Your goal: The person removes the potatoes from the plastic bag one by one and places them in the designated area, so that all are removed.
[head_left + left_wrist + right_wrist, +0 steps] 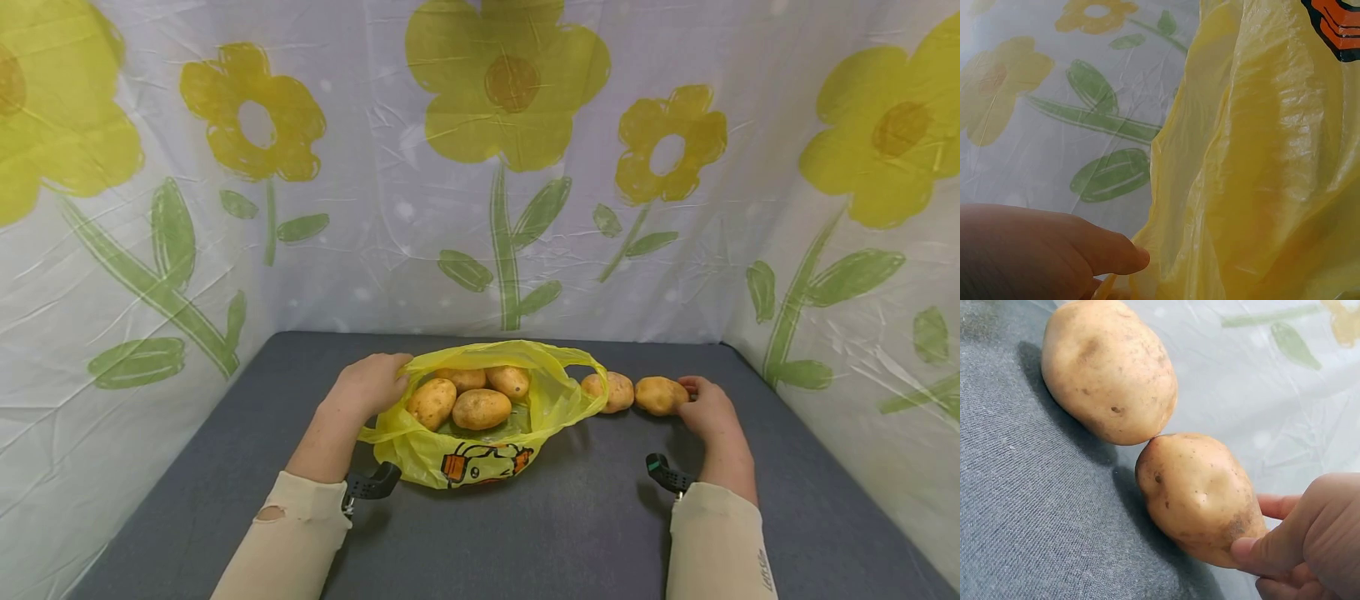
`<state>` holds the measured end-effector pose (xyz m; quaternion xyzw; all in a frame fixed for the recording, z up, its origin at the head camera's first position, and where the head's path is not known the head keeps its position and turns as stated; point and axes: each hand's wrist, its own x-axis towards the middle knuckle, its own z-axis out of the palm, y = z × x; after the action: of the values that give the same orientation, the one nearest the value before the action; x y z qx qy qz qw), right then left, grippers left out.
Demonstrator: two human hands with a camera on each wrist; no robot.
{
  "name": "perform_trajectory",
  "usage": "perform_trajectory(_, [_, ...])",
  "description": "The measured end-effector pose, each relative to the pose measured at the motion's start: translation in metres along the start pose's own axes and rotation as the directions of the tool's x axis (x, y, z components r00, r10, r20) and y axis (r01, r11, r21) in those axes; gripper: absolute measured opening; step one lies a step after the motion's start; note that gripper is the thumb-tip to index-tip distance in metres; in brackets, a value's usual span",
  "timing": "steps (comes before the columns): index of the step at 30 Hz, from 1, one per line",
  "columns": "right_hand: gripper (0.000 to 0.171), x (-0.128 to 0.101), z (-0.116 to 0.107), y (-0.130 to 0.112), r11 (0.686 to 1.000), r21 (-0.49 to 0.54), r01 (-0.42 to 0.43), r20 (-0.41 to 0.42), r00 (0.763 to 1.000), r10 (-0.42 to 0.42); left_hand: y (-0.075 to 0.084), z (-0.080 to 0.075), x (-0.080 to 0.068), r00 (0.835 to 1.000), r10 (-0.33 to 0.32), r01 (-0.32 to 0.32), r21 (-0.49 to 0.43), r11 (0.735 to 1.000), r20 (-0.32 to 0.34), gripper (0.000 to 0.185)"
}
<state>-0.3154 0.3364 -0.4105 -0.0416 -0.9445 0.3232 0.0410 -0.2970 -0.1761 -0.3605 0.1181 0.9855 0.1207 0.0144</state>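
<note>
A yellow plastic bag [405, 454] lies with its mouth wide, several potatoes [482, 409] showing inside. My left hand [369, 385] pinches the bag's left edge; in the left wrist view the thumb [1124, 253] presses on the thin yellow film. To the right of the bag, two potatoes sit end to end on the dark cloth. The nearer one to the bag [611, 392] is partly behind its handle. My right hand [708, 408] grips the outer potato [1200, 500] at its right end between thumb and fingers.
A dark grey cloth [525, 542] covers the table. White sheets [360, 208] printed with yellow flowers hang at the back and both sides. A dark camera mount [373, 482] sticks out from the left wrist, another [667, 473] from the right.
</note>
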Motion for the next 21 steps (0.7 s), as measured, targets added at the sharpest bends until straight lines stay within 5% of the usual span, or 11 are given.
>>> perform_trajectory(21, [0.07, -0.0026, -0.0069, -0.0078, 0.999, 0.043, 0.032, 0.032, 0.999, -0.034, 0.0001, 0.0002, 0.0005, 1.0, -0.004, 0.004, 0.004, 1.0, 0.017, 0.049])
